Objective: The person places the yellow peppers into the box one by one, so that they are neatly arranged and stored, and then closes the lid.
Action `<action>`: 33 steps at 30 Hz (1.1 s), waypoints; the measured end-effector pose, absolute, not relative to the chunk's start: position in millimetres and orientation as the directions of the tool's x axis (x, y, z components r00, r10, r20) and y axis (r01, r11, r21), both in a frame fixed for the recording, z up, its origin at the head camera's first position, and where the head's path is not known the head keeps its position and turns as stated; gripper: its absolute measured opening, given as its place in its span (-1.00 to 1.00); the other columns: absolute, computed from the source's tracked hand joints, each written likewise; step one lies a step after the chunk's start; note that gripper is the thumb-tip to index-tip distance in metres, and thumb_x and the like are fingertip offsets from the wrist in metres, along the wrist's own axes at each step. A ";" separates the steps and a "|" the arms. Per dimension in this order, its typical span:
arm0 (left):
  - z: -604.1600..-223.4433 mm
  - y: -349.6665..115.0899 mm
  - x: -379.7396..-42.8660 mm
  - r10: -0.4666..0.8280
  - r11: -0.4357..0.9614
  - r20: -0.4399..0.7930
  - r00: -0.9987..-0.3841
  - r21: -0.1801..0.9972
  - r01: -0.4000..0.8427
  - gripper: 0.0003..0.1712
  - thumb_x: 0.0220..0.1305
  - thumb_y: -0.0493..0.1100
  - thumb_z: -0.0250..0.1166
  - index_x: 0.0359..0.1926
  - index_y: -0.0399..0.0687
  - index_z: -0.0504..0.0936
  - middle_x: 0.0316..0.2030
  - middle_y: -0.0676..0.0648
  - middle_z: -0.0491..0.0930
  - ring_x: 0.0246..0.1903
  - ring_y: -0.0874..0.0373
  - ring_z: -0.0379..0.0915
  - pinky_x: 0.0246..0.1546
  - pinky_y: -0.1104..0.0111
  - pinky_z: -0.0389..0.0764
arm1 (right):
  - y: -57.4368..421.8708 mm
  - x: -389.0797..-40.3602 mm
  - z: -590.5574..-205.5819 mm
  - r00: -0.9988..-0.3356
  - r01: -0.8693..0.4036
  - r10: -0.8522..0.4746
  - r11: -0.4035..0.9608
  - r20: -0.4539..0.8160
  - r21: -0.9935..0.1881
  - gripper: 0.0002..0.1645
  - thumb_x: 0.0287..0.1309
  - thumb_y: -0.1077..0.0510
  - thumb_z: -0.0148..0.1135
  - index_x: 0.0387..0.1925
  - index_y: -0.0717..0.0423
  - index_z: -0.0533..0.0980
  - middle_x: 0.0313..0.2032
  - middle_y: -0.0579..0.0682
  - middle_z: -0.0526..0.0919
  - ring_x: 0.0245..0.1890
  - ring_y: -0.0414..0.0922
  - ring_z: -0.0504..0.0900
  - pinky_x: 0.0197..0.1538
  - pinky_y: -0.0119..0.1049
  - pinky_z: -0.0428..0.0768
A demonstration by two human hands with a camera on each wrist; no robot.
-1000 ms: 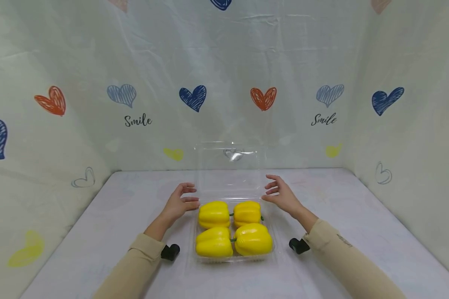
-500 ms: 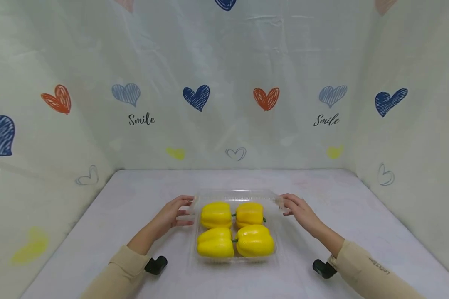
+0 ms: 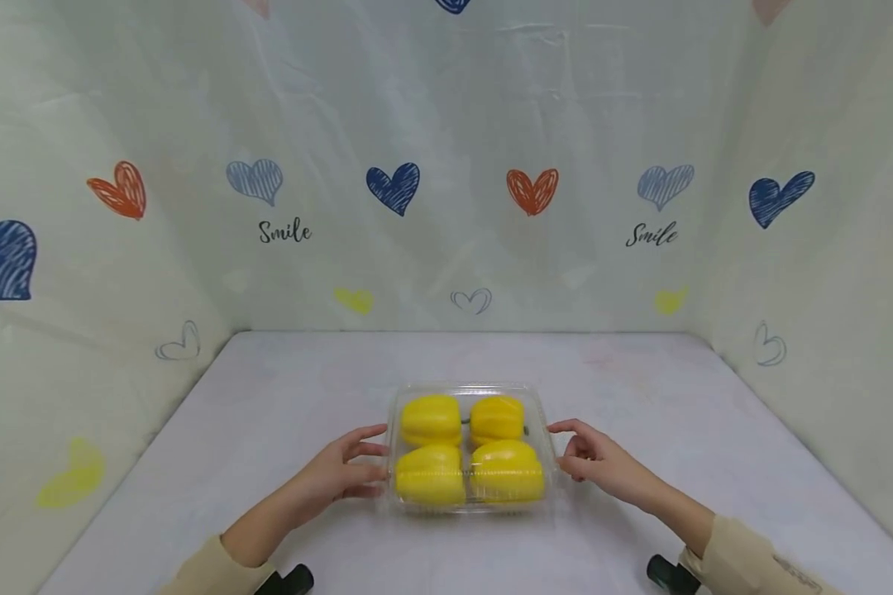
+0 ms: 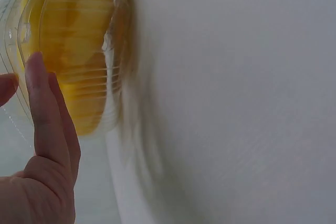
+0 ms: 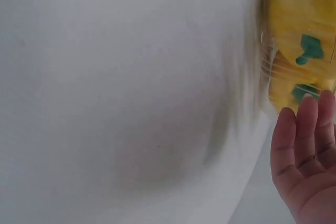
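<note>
A clear plastic clamshell box [image 3: 465, 387] sits mid-table with its lid folded down over several yellow bell peppers [image 3: 432, 420]. Along the box's left side is my left hand [image 3: 331, 478], fingers extended, tips at the rim; in the left wrist view a fingertip [image 4: 37, 69] lies against the clear plastic. On the opposite side, my right hand [image 3: 606, 467] points its index finger at the right edge, the other fingers bent. Green stems [image 5: 311, 47] show through the plastic in the right wrist view. Whether the lid is latched cannot be made out.
The white-covered table [image 3: 469, 562] runs back to a pale curtain [image 3: 454, 99] printed with hearts and "Smile". Curtain also hangs at both sides. Dark wrist cameras [image 3: 286, 581] sit by the beige sleeves.
The lid, upright behind the peppers a second ago, has swung forward and down over them. Both hands have come back toward the person along the box's sides.
</note>
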State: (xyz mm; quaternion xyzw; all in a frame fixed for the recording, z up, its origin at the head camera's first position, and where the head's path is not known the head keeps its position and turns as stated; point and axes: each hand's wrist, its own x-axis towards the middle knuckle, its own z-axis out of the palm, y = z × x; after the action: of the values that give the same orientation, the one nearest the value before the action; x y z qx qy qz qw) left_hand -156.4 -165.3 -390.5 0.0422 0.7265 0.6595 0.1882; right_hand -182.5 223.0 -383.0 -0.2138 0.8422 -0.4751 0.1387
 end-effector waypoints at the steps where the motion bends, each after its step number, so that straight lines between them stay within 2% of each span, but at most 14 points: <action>1: -390.1 -165.2 -153.4 0.317 0.126 -0.219 -0.923 0.974 -0.188 -0.11 0.12 -0.23 0.35 0.38 -0.22 0.05 0.10 -0.29 0.34 -0.16 0.01 0.52 -0.15 0.19 0.59 | 223.7 -180.0 -383.6 -0.867 -0.204 -0.495 0.445 -0.050 -0.872 -0.35 0.23 0.22 0.07 0.28 0.30 0.09 -0.43 0.04 0.48 -0.44 -0.10 0.45 -0.34 -0.33 0.51; 5: -388.7 -163.8 -146.0 0.330 0.117 -0.246 -0.912 0.969 -0.219 -0.07 0.09 -0.24 0.37 0.38 -0.24 0.03 0.07 -0.26 0.38 -0.18 0.02 0.52 -0.16 0.19 0.59 | 227.3 -172.5 -385.4 -0.858 -0.106 -0.500 0.402 -0.120 -0.910 -0.15 0.21 0.24 0.02 0.36 0.33 -0.21 -0.36 0.05 0.54 -0.39 -0.09 0.48 -0.26 -0.33 0.54; 10: -386.6 -161.0 -141.7 0.338 0.126 -0.277 -0.899 0.960 -0.249 -0.03 0.08 -0.26 0.38 0.40 -0.20 -0.01 0.09 -0.26 0.34 -0.25 -0.01 0.54 -0.22 0.17 0.62 | 230.8 -170.3 -386.5 -0.794 -0.058 -0.594 0.287 -0.130 -0.956 -0.11 0.24 0.26 0.07 0.37 0.36 -0.25 -0.32 0.09 0.57 -0.33 -0.09 0.53 -0.20 -0.31 0.56; 15: -386.7 -160.1 -138.3 0.366 0.141 -0.283 -0.886 0.959 -0.248 0.07 0.06 -0.26 0.40 0.43 -0.13 -0.11 0.14 -0.31 0.25 -0.28 -0.02 0.57 -0.27 0.16 0.63 | 227.9 -172.6 -392.6 -0.740 -0.012 -0.663 0.182 -0.114 -0.983 0.00 0.21 0.26 0.16 0.38 0.34 -0.31 -0.30 0.24 0.61 -0.30 -0.06 0.62 -0.16 -0.25 0.60; 18: -389.8 -159.9 -138.2 0.385 0.108 -0.282 -0.879 0.959 -0.261 0.10 0.08 -0.29 0.38 0.44 -0.09 -0.18 0.17 -0.35 0.20 -0.30 0.00 0.57 -0.24 0.17 0.62 | 225.8 -174.9 -396.1 -0.736 0.031 -0.665 0.157 -0.129 -0.987 0.03 0.20 0.27 0.17 0.38 0.30 -0.34 -0.30 0.29 0.63 -0.34 -0.05 0.63 -0.17 -0.19 0.62; 22: -392.9 -158.2 -140.7 0.365 0.050 -0.265 -0.892 0.963 -0.266 0.10 0.08 -0.38 0.34 0.44 -0.07 -0.21 0.17 -0.40 0.14 -0.34 0.02 0.58 -0.22 0.17 0.62 | 220.5 -176.5 -396.9 -0.743 0.047 -0.659 0.122 -0.116 -0.991 0.05 0.18 0.28 0.19 0.38 0.30 -0.34 -0.36 0.23 0.64 -0.38 -0.04 0.64 -0.20 -0.15 0.63; 33: -398.4 -146.6 -144.9 0.255 0.027 -0.263 -0.930 0.964 -0.265 0.05 0.01 -0.54 0.24 0.43 -0.06 -0.12 0.09 -0.40 0.18 -0.46 0.07 0.54 -0.32 0.22 0.64 | 211.2 -177.4 -397.0 -0.790 0.133 -0.589 0.108 -0.171 -0.985 0.11 0.08 0.37 0.22 0.41 0.24 -0.33 -0.52 0.07 0.63 -0.54 -0.12 0.59 -0.28 -0.22 0.63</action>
State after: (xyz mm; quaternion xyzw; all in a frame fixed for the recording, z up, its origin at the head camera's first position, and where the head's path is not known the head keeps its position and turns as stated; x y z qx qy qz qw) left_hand -144.9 -146.6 -398.4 -0.0035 0.6918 0.6975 0.1866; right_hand -177.4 211.2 -397.0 -0.1654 0.6902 -0.6469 0.2789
